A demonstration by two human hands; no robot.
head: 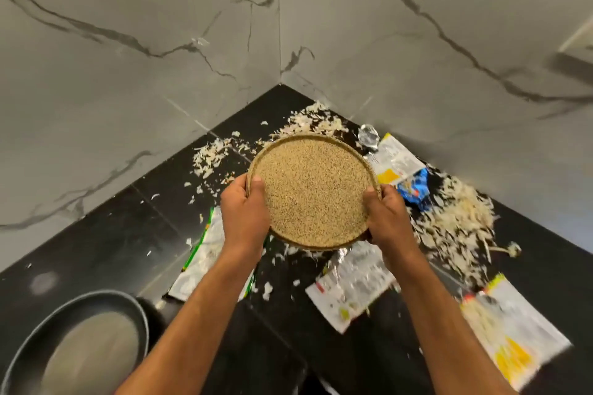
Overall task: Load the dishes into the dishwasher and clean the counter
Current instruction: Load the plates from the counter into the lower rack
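Gripping the speckled plate (316, 191) by opposite rims, left hand (245, 213) and right hand (386, 218) curled round it, above the littered counter (106, 244). Risking tilting and slipping onto wrappers (351, 284) beneath, peelings (455, 218) beyond.

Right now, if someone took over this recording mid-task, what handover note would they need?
Left hand and right hand each grip the rim of the round speckled tan plate, held above the black stone counter.
Dark round frying pan sits at lower left.
Done: nothing visibly loaded.
Left: load plate and pan; clear the pale vegetable peelings and empty foil packets.
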